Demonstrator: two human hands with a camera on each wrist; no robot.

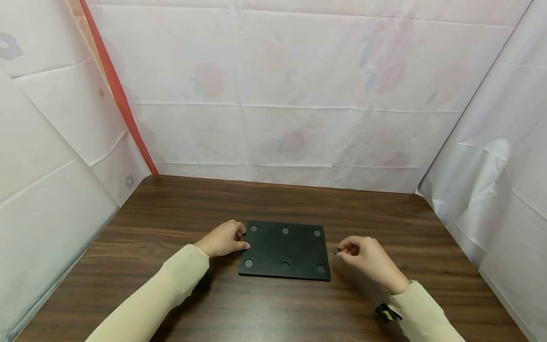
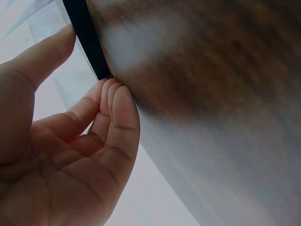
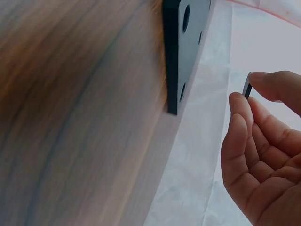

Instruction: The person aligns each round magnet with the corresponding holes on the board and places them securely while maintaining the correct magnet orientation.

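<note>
A flat black board (image 1: 284,249) lies on the table, with several round recesses along its far and near edges. Whether any recess has a disc in it I cannot tell. At the board's left edge my left hand (image 1: 224,239) holds on, thumb over the rim and curled fingers against the side; the left wrist view shows the fingertips touching the board's edge (image 2: 84,33). Just right of the board, my right hand (image 1: 369,259) pinches a small thin dark disc (image 3: 247,85) between thumb and fingertips. The disc is tilted on edge, above the table and apart from the board.
The brown wood-grain table (image 1: 171,209) extends around the board on all sides. A white printed curtain (image 1: 273,85) hangs behind it, with more white cloth at left and right. A small black device (image 1: 388,312) sits at the right wrist.
</note>
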